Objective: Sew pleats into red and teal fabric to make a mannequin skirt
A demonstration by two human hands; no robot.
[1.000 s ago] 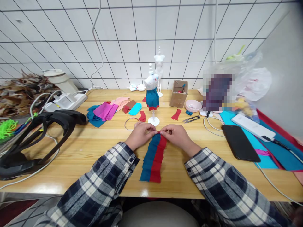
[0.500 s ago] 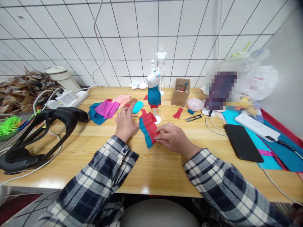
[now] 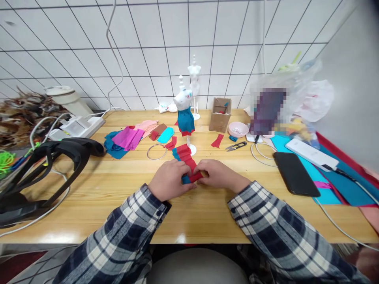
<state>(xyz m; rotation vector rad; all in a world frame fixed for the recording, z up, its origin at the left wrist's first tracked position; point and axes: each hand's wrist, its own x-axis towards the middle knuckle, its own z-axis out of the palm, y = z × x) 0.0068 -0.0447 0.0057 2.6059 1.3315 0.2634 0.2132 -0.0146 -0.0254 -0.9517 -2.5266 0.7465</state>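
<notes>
A pleated red and blue crepe strip (image 3: 186, 157) slants across the wooden table below a small mannequin (image 3: 184, 106) dressed in a blue skirt with a red hem. My left hand (image 3: 171, 179) pinches the strip's near end at its blue edge. On the red side of that same end, my right hand (image 3: 215, 174) has its fingers closed on the strip. The two hands are close together, and their fingers partly cover the near end. A thin ring (image 3: 156, 151) and a small red piece (image 3: 171, 142) lie beyond my left hand.
Coloured crepe pieces (image 3: 128, 138) lie at the left, near a black headset (image 3: 62, 165). Behind stand a second mannequin (image 3: 194, 75) and a cardboard box (image 3: 220, 115). To the right are a pink bowl (image 3: 238, 129), thread snips (image 3: 237, 146) and a black phone (image 3: 296, 173).
My left hand has come from the strip's far left, beside the ring, down to its near end and taken hold. My right hand has closed in. The view has shifted slightly right.
</notes>
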